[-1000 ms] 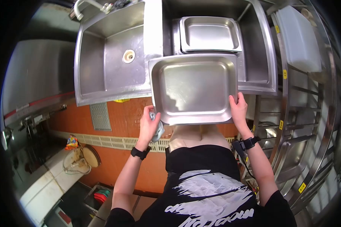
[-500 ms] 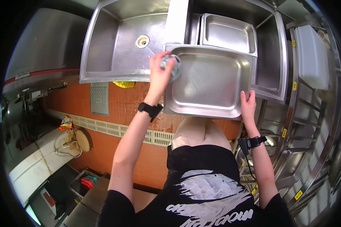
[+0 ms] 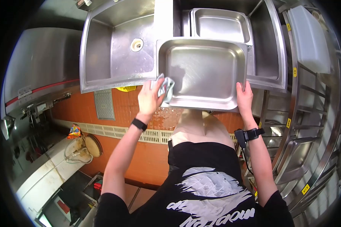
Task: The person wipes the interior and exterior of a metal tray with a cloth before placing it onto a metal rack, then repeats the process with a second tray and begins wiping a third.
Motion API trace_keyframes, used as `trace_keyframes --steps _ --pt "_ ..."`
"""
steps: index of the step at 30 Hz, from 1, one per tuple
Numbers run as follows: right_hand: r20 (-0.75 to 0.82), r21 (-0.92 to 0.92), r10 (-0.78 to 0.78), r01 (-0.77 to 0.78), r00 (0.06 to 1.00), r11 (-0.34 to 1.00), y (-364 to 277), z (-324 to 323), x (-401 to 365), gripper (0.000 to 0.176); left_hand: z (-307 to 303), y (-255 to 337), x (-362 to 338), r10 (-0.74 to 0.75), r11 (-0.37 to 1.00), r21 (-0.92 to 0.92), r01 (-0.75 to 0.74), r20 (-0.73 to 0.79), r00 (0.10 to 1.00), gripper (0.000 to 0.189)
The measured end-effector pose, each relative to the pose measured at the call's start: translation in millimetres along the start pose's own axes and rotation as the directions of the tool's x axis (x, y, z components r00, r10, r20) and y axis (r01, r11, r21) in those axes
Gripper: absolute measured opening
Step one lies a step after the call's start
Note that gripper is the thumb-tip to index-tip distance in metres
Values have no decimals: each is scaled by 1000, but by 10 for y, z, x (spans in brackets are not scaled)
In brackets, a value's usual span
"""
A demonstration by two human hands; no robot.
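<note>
A rectangular stainless steel pan (image 3: 202, 72) is held in front of me at the front edge of the sink, its hollow side up. My right hand (image 3: 245, 98) grips its near right corner, thumb over the rim and the other fingers partly hidden beneath. At the pan's left rim, toward the near corner, my left hand (image 3: 150, 96) is closed on a crumpled grey-white cloth (image 3: 166, 90). The cloth touches the rim and the inner wall there.
Another steel pan (image 3: 221, 25) lies in the right sink basin (image 3: 267, 53). The left basin (image 3: 127, 62) has a drain. A metal rack (image 3: 296, 109) with a white plastic container (image 3: 308, 39) stands to the right. A floor grate (image 3: 117, 132) crosses the tiles behind.
My left hand has slid the cloth from the far left corner down the left rim toward the near corner. My right hand keeps its hold on the pan.
</note>
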State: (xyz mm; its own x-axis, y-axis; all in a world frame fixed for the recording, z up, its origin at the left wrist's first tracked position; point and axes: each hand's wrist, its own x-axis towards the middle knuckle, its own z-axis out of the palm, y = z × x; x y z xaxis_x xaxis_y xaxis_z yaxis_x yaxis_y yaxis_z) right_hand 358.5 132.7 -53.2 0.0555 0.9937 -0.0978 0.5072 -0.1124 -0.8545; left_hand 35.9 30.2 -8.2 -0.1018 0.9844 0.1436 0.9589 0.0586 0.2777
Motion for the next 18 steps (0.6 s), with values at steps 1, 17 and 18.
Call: trace_keyframes --steps 1,17,18 --pt "-18 10 -21 22 1000 1000 2 12 0 22 -1 36 -114 9 1000 -20 -10 -39 999 45" --pt "34 189 172 -176 984 966 -87 372 2 31 537 1779 -45 110 956 -275 -97 35 993 53" --pt "105 248 205 -225 973 942 -78 348 19 34 532 1791 -41 125 959 -262 -107 52 991 52"
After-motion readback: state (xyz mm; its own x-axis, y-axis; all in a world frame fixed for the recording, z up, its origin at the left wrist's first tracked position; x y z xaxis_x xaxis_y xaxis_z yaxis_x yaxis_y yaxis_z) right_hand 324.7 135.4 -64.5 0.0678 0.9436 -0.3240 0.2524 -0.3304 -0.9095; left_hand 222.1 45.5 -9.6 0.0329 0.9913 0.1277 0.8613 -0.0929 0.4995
